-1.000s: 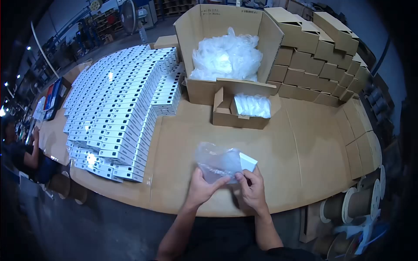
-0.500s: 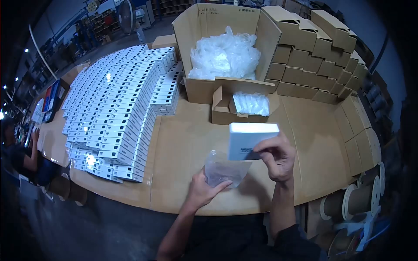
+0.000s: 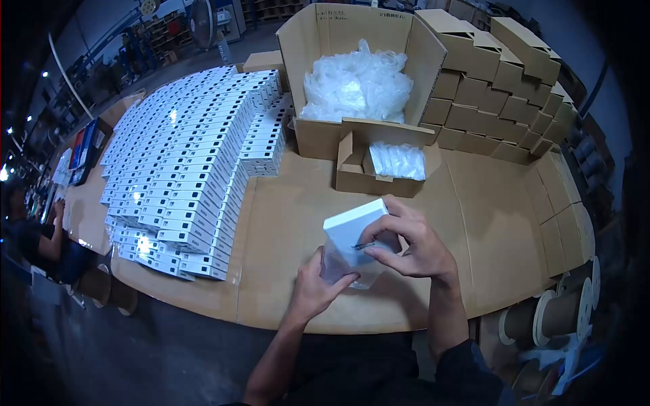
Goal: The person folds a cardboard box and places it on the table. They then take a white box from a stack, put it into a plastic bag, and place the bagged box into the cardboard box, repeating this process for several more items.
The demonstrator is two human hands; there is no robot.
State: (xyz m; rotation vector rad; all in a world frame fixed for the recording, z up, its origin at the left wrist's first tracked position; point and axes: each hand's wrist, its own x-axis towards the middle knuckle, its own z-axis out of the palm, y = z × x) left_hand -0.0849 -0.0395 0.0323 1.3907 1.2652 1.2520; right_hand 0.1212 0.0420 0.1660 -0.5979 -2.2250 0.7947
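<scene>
My right hand [image 3: 409, 240] grips a small white box [image 3: 349, 227] by its right side, tilted, with dark print partly covered by my fingers. The lower end of the box is inside the mouth of a clear plastic bag [image 3: 365, 276]. Closed around the left edge of that bag is my left hand [image 3: 317, 287], its thumb across the front. How deep the box sits in the bag is hard to see. Beyond my hands stands a small open carton [image 3: 379, 184] with several bagged items [image 3: 398, 161] in it.
Many white boxes [image 3: 183, 169] are stacked at left. A large carton [image 3: 318, 139] of clear plastic bags [image 3: 359, 81] stands behind; brown cartons [image 3: 474, 101] are piled at right. Spools [image 3: 562, 311] sit below the table's right edge. Another person [image 3: 44, 237] is at far left.
My right hand has brought the white box left and down and tilted it, so its lower end is now in the bag. My left hand still holds the bag in nearly the same place.
</scene>
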